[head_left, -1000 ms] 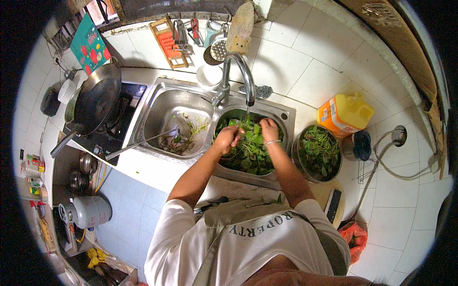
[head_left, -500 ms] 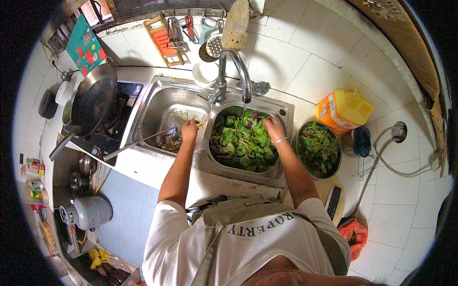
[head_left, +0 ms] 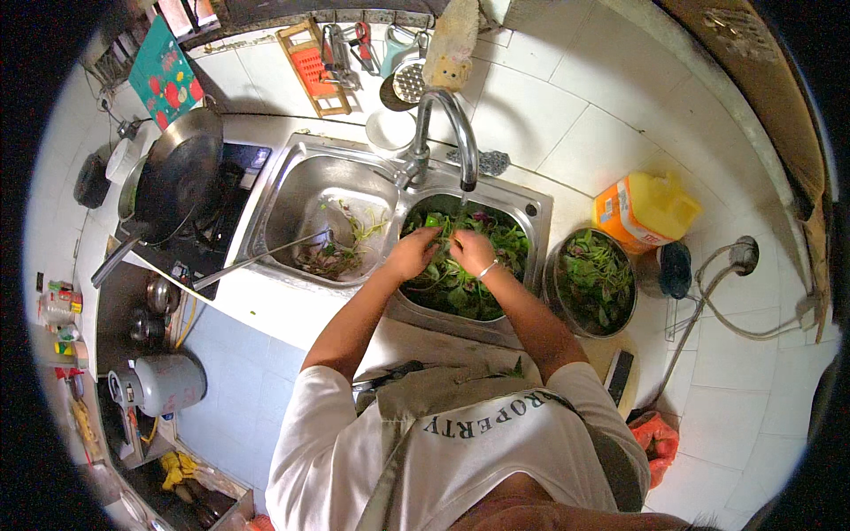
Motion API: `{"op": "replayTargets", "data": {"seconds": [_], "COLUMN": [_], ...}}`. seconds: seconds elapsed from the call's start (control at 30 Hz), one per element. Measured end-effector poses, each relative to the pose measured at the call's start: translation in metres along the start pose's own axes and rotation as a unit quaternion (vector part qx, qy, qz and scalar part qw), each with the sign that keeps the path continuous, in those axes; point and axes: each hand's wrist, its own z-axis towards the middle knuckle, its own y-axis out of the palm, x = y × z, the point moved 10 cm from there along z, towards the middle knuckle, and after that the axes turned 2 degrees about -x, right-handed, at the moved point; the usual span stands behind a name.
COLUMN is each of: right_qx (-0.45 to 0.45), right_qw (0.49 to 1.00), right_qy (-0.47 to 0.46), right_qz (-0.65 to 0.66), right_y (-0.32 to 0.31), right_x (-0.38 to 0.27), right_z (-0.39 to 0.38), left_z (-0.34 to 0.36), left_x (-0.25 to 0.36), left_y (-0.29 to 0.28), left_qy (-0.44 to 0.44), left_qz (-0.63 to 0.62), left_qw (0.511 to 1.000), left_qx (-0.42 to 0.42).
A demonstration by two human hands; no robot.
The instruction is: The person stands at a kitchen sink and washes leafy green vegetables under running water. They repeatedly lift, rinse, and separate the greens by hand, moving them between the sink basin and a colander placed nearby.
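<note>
Both my hands are close together over the right basin (head_left: 416, 305) of the steel sink, which is heaped with leafy greens (head_left: 469, 292). My left hand (head_left: 414, 252) has its fingers curled at the greens near the left side of the pile. Beside it, my right hand (head_left: 472, 250), with a bracelet at the wrist, pinches into the same bunch; its fingertips are partly hidden. Water runs from the curved faucet (head_left: 469, 150) just behind them. In the left basin (head_left: 292, 190) lie scattered stems and trimmings (head_left: 341, 252), with a long metal handle (head_left: 257, 259) resting across its rim.
Right of the sink stands a metal pot (head_left: 558, 310) full of greens, near a yellow jug (head_left: 664, 208). A wok (head_left: 181, 177) sits on the stove at left. A white bowl (head_left: 390, 131) is behind the sink. A gas cylinder (head_left: 168, 385) stands low at left.
My left hand has moved right, from the left basin to the greens in the right basin. My right hand has shifted left toward it. The view has moved slightly.
</note>
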Motion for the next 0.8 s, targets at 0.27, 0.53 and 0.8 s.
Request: {"op": "replayTargets", "data": {"seconds": [0.27, 0.53, 0.8], "right_qx": [0.040, 0.164, -0.265], "right_qw": [0.993, 0.942, 0.934], "right_qy": [-0.078, 0.242, 0.173], "right_qz": [-0.081, 0.168, 0.164], "right_y": [-0.045, -0.062, 0.022], "right_x": [-0.024, 0.105, 0.099], "right_z": [0.012, -0.005, -0.052], "left_z": [0.043, 0.021, -0.070], "left_x": [0.013, -0.026, -0.121], "left_y": [0.012, -0.019, -0.065], "left_qy": [-0.044, -0.136, -0.342], "left_qz": [0.107, -0.043, -0.148], "left_qw": [0.992, 0.988, 0.928], "left_qx": [-0.047, 0.065, -0.027]}}
